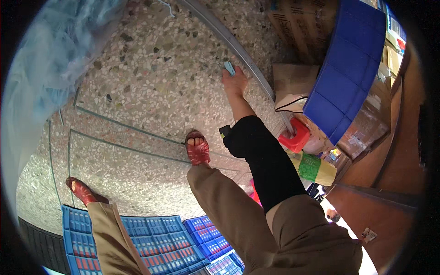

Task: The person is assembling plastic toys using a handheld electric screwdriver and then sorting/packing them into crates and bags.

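My right hand (pixel 235 85) reaches low over the speckled floor, with its fingers closed round a small light blue piece (pixel 229 68). One end of the piece sticks out past the fingertips; it looks like a clip, but its exact kind is unclear. A black sleeve (pixel 268 160) covers the forearm, and a dark band with a small yellowish patch (pixel 224 131) shows beside it. Just right of the hand runs a curved-looking metal strip (pixel 247 60). My left hand is out of view.
Cardboard boxes (pixel 305 27) and a blue panel (pixel 350 59) stand on the right, near a red plastic item (pixel 297 136) and a yellow-green package (pixel 316 168). Blue plastic crates (pixel 156 238) lie behind my feet. Translucent bluish plastic sheeting (pixel 50 59) fills the left.
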`<act>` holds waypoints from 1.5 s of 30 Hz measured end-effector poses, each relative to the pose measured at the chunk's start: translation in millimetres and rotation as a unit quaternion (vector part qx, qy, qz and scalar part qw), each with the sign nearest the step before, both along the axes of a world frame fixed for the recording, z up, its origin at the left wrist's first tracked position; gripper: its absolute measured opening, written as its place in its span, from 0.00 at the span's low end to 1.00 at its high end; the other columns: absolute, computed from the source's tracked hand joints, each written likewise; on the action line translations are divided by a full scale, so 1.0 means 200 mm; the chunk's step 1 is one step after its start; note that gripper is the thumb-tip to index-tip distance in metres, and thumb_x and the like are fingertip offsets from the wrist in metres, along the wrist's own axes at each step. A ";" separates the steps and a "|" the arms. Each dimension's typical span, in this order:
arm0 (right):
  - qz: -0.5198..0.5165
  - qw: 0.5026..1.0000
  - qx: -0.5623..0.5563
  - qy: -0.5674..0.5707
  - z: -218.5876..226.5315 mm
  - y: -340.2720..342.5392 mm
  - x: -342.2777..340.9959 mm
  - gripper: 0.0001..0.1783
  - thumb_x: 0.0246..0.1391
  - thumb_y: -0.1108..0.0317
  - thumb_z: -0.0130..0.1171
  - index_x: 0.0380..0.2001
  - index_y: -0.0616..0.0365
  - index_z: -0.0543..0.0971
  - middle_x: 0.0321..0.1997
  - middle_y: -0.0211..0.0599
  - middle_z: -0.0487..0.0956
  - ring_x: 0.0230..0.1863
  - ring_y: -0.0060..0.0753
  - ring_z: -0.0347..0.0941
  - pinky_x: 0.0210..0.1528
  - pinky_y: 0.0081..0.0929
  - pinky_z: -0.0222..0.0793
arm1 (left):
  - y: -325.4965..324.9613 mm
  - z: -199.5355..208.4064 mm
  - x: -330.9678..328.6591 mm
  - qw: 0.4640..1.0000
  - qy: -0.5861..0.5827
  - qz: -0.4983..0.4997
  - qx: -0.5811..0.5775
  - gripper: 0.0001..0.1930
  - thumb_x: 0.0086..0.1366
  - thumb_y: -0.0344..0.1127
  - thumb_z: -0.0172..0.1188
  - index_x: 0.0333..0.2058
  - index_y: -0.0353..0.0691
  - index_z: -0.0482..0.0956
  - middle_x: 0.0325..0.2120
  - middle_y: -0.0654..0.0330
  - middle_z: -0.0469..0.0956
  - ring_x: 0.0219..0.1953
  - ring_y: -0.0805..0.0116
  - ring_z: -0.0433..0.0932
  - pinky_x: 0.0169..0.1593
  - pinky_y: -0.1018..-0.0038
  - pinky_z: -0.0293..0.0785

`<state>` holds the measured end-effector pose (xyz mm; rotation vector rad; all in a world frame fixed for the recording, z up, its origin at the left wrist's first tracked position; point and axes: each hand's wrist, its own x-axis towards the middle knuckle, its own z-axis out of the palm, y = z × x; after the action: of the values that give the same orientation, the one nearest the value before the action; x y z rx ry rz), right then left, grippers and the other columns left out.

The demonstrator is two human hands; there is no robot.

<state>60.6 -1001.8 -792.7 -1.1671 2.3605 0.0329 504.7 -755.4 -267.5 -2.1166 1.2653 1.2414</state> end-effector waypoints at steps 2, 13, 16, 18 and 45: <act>0.002 0.999 0.035 0.018 0.00 0.00 0.01 0.27 0.46 0.53 0.60 0.46 0.58 0.74 0.45 0.48 0.77 0.48 0.51 0.72 0.49 0.42 0.67 | 0.01 0.00 0.00 1.000 0.002 0.003 0.000 0.30 0.59 0.48 0.58 0.57 0.40 0.65 0.60 0.36 0.52 0.60 0.36 0.56 0.59 0.49 0.56; -0.289 0.925 -0.048 -0.240 0.20 -0.03 0.18 0.08 0.50 0.77 0.54 0.35 0.64 0.71 0.24 0.37 0.75 0.21 0.31 0.73 0.21 0.28 0.73 | 0.12 0.06 0.09 0.998 0.002 0.066 -0.015 0.30 0.59 0.47 0.58 0.58 0.41 0.65 0.60 0.37 0.52 0.60 0.37 0.55 0.59 0.49 0.57; -0.336 0.827 -0.044 -0.449 0.38 0.08 0.32 0.06 0.51 0.76 0.56 0.34 0.63 0.71 0.24 0.37 0.74 0.24 0.28 0.73 0.25 0.26 0.74 | 0.21 0.11 0.12 0.996 -0.006 0.087 -0.021 0.30 0.60 0.47 0.58 0.58 0.41 0.65 0.60 0.38 0.52 0.60 0.38 0.55 0.59 0.49 0.57; -0.360 0.714 0.002 -0.601 0.54 0.22 0.53 0.06 0.53 0.75 0.57 0.34 0.61 0.72 0.27 0.37 0.74 0.27 0.27 0.72 0.29 0.23 0.73 | 0.27 0.15 0.16 0.994 -0.023 0.101 -0.020 0.30 0.60 0.47 0.58 0.58 0.41 0.65 0.60 0.38 0.52 0.61 0.38 0.55 0.59 0.50 0.57; 0.331 0.855 -0.260 -0.302 4.41 0.42 1.60 0.16 0.46 0.70 0.60 0.42 0.53 0.77 0.34 0.36 0.77 0.37 0.37 0.76 0.37 0.30 0.73 | -0.76 1.53 0.07 0.513 0.660 0.546 -0.057 0.20 0.69 0.46 0.45 0.45 0.34 0.73 0.39 0.57 0.76 0.41 0.64 0.75 0.45 0.69 0.72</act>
<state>381.2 -916.8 89.3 -1.8639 1.3586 -0.6726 518.6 -908.2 39.0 -1.6689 -0.1410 3.7988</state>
